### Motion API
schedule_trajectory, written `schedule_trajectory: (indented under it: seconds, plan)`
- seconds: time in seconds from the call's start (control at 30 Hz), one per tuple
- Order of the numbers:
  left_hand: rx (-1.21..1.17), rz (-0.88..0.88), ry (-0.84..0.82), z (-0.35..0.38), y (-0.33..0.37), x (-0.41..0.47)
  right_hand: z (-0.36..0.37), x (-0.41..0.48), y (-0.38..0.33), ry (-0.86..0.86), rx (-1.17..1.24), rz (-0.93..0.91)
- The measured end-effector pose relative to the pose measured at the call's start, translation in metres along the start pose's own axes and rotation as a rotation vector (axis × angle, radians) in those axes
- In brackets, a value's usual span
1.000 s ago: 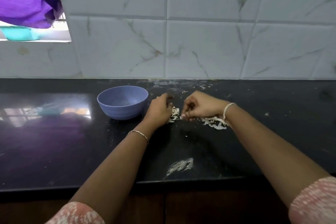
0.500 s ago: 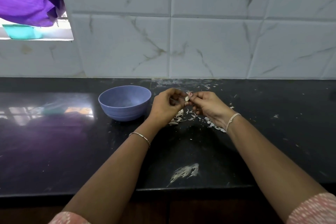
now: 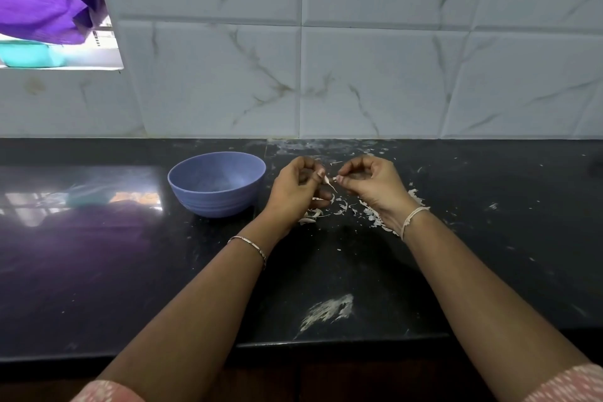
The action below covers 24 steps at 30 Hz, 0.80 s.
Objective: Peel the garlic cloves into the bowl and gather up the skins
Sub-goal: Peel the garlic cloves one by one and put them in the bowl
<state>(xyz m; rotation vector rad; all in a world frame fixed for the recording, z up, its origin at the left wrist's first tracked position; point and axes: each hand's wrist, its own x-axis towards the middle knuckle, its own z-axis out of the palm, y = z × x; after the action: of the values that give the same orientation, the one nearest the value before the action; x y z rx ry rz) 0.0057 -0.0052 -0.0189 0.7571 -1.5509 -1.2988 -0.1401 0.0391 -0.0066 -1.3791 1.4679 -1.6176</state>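
Note:
A lilac bowl (image 3: 216, 183) stands on the black counter (image 3: 98, 271), left of both hands. My left hand (image 3: 295, 192) pinches a small garlic clove (image 3: 321, 174) between thumb and fingers, just right of the bowl. My right hand (image 3: 368, 186) faces it and pinches a thin strip of skin (image 3: 331, 185) that hangs from the clove. Loose white skins (image 3: 342, 207) lie scattered on the counter under and between the hands, with more of them along my right wrist (image 3: 375, 219). What lies inside the bowl is not visible.
A white smear (image 3: 329, 310) marks the counter near its front edge. Small skin flakes (image 3: 372, 150) dot the back of the counter by the tiled wall (image 3: 359, 75). A window opening with purple cloth (image 3: 42, 0) and a teal tub (image 3: 29, 54) is at top left.
Both hands rose from the skin pile on the counter and came together. They now hold a clove between them, and a strip of skin has come away from it.

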Motion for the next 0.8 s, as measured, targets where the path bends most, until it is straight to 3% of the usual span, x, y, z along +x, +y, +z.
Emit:
schedule_trajectory:
  seconds: [0.13, 0.4, 0.57, 0.8]
  plan:
    - [0.044, 0.003, 0.012, 0.000, -0.002, 0.003, 0.002, 0.002, -0.001, -0.036, 0.054, 0.016]
    - [-0.072, -0.017, -0.007, -0.001, -0.002, 0.003, 0.003, 0.002, 0.002, 0.026, -0.041, -0.022]
    - [-0.143, -0.056, 0.001, -0.001, 0.001, -0.001, 0.007, 0.002, 0.003, -0.022, -0.049, 0.022]
    - [-0.231, -0.147, 0.000, -0.001, 0.004, -0.003, 0.011, 0.003, 0.008, -0.025, -0.262, -0.042]
